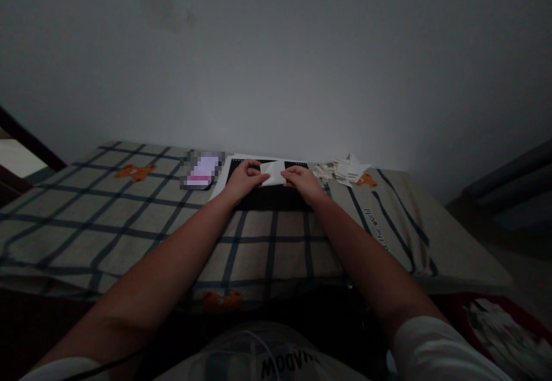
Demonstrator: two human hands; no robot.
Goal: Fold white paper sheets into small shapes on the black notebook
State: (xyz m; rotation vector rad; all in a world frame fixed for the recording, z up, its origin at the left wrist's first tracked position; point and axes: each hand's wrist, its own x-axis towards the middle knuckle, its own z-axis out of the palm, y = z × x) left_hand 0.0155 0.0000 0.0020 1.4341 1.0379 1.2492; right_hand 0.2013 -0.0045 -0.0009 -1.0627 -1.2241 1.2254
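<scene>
While both arms reach forward over the checked cloth, the small white paper sits between the hands on a black mat. Left hand pinches its left edge, right hand pinches its right edge. Pile of folded white pieces lies just right.

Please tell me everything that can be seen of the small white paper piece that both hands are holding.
The small white paper piece looks thin, plain and unprinted, roughly rectangular, perhaps folded, though the dim light hides any creases. It sits low over the black mat with a white border, which lies on the checked cloth with bear prints. The left hand pinches its left edge and the right hand its right edge, covering its ends. Whether it rests on the mat cannot be told.
</scene>
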